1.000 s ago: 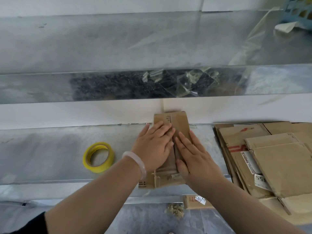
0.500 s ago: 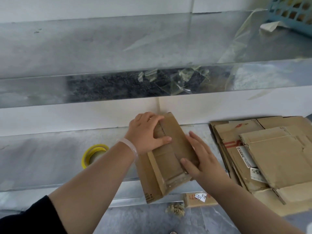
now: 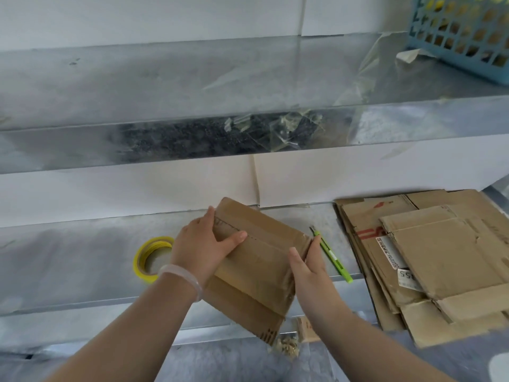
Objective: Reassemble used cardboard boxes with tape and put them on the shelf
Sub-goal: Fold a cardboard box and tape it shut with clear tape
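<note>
Both hands, left hand and right hand, clamped on opposite edges of small cardboard box, tilted above front edge of metal shelf. Probably light, stiff along creases, soft where worn; best gripped at side edges. Flattened boxes stacked right. Yellow tape roll left; slim green cutter beside.

Galvanized metal shelf carries a yellow tape roll, a slim green utility knife, and a stack of flattened brown cardboard boxes at right.
</note>
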